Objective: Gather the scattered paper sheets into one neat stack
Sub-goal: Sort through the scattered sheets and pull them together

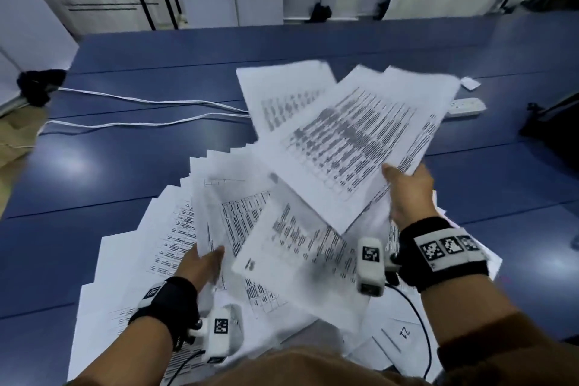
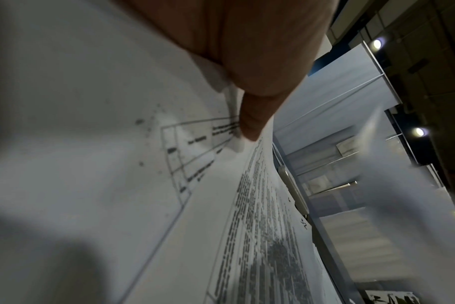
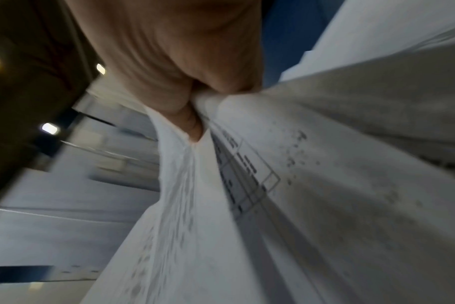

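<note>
Several printed white paper sheets [image 1: 313, 244] lie fanned and overlapping on the blue table [image 1: 141, 172]. My right hand [image 1: 407, 191] grips a raised bundle of sheets [image 1: 354, 135] by its near edge, thumb on top; the right wrist view shows the fingers [image 3: 190, 123] pinching the bundle of sheets [image 3: 273, 185]. My left hand [image 1: 203, 263] holds another fan of sheets [image 1: 225, 197] at the lower left; in the left wrist view a finger [image 2: 252, 123] presses on the printed sheet [image 2: 169, 185]. More sheets [image 1: 125, 276] stay flat beneath.
Two white cables [image 1: 141, 113] run across the table at the left to a black clamp [image 1: 37, 84]. A white power strip [image 1: 465, 106] and a small white slip [image 1: 470, 83] lie at the far right. A numbered sheet [image 1: 404, 332] sits near my body.
</note>
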